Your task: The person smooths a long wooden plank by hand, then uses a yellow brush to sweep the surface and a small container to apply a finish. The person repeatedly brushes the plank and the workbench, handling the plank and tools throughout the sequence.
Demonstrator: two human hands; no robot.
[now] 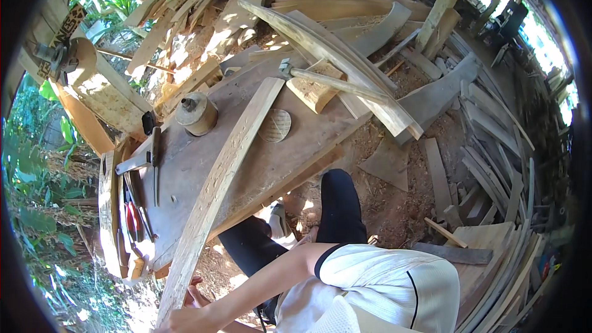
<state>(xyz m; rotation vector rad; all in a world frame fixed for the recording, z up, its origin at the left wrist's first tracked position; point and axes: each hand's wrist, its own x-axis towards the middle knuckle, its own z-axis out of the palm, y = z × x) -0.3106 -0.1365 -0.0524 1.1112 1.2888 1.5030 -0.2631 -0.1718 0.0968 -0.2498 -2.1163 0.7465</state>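
A long, slightly curved wooden plank [219,185] lies slantwise across the wooden workbench [290,160], its near end beyond the bench's lower left edge. At that end my right hand [185,319] is closed on the plank, the arm reaching across from the right. Close by, my left hand [196,296] shows only in part, with curled fingers against the plank's edge; the right forearm hides much of it. Beside the plank are a round flat wooden disc [275,126] and a cylindrical wooden piece [197,115] with a dark knob-like top.
A hammer [339,82] rests over a wood block [316,91] at the bench's far end. Red-handled pliers [132,219] and other hand tools sit along the left edge. Long boards [345,61] overhang the far right. Stacked offcuts [493,129] and shavings cover the ground.
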